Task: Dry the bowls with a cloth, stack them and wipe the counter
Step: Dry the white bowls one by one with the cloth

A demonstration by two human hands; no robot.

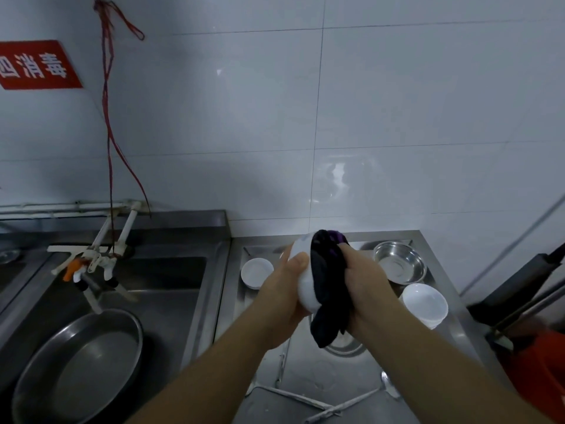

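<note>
My left hand [282,290] grips a white bowl [302,270] held on its side above the steel counter [324,371]. My right hand [365,286] holds a dark purple cloth [328,289] pressed into the bowl's opening, its tail hanging below. On the counter to the right stands a stack of white bowls [425,302]. Behind it sits a steel bowl [399,261]. A small white bowl [256,271] stands left of my hands.
A steel sink [171,283] lies to the left with a large steel pan [82,365] in it and taps [91,261] above. A tiled wall rises behind. Spoons [388,385] lie near the front. Dark poles and something orange stand at the right edge.
</note>
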